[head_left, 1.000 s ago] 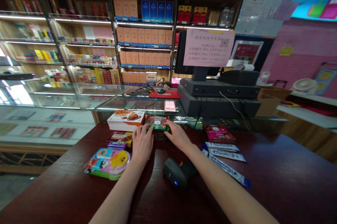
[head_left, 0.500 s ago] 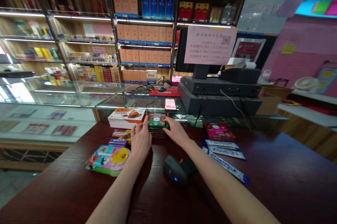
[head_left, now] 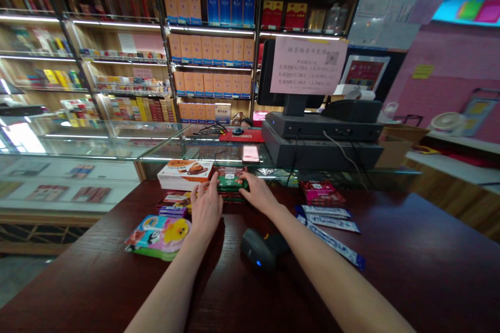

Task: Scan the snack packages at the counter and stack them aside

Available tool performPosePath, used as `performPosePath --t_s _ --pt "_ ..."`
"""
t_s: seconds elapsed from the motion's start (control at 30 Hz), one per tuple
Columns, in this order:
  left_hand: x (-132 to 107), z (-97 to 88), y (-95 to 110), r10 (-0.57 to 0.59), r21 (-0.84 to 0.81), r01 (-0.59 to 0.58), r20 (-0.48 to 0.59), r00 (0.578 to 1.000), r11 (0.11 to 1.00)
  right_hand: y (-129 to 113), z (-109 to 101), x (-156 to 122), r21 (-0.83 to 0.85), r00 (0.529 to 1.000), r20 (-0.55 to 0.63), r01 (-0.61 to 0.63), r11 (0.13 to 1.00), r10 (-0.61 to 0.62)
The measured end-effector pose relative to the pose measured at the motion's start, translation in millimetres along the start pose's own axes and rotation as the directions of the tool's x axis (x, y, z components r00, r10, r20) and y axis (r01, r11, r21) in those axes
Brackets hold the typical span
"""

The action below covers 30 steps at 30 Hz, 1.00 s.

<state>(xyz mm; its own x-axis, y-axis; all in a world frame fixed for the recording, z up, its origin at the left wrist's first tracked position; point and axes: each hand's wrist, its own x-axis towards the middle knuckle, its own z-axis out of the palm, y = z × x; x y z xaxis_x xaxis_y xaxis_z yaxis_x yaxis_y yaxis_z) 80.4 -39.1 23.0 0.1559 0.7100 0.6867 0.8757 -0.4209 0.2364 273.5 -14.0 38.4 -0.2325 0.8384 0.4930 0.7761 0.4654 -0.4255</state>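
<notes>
My left hand reaches to the left edge of a green and dark red snack packet, which lies on a small stack of similar packets. My right hand is at the packet's right edge, so the two hands grip it from both sides. Just left of it, a white and orange box with a cup picture lies near the glass. Red, yellow and purple packets lie beside my left hand, partly hidden by it. Closer to me is a colourful pouch with a yellow duck.
A black barcode scanner lies between my forearms. Blue and white stick packs and pink-red packets lie to the right. Behind the dark wooden table stand a glass counter and a cash register with a monitor.
The view has shifted slightly. Both hands stay at the sides of the green packet, and the things on the table look unmoved.
</notes>
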Motion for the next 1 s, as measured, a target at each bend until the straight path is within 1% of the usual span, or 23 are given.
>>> performPosePath --t_s 0.3,0.5,0.63,0.77,1.0 --pt "1.0 1.1 -0.9 -0.010 0.059 0.009 0.002 1.000 0.998 -4.8 -5.7 -3.0 -0.046 1.000 0.005 0.018 0.999 -0.018" --pt "1.6 -4.3 4.5 0.046 0.025 -0.045 -0.042 0.998 0.999 -4.0 -19.2 -11.8 -0.079 0.999 -0.019 0.034 0.996 -0.036" --pt "3.0 -5.3 10.2 0.091 0.021 -0.090 -0.022 0.996 0.996 6.8 -29.1 -22.2 -0.100 0.999 -0.033 0.024 0.995 -0.027" --pt "7.0 -6.4 18.8 0.149 0.040 -0.149 0.012 0.989 0.988 21.9 -40.4 -35.5 -0.124 0.998 -0.056 -0.012 0.992 0.005" --pt "22.9 -6.3 43.7 0.283 0.074 -0.287 0.066 0.957 0.955 47.8 -66.5 -63.3 -0.155 0.993 -0.100 -0.083 0.984 0.068"
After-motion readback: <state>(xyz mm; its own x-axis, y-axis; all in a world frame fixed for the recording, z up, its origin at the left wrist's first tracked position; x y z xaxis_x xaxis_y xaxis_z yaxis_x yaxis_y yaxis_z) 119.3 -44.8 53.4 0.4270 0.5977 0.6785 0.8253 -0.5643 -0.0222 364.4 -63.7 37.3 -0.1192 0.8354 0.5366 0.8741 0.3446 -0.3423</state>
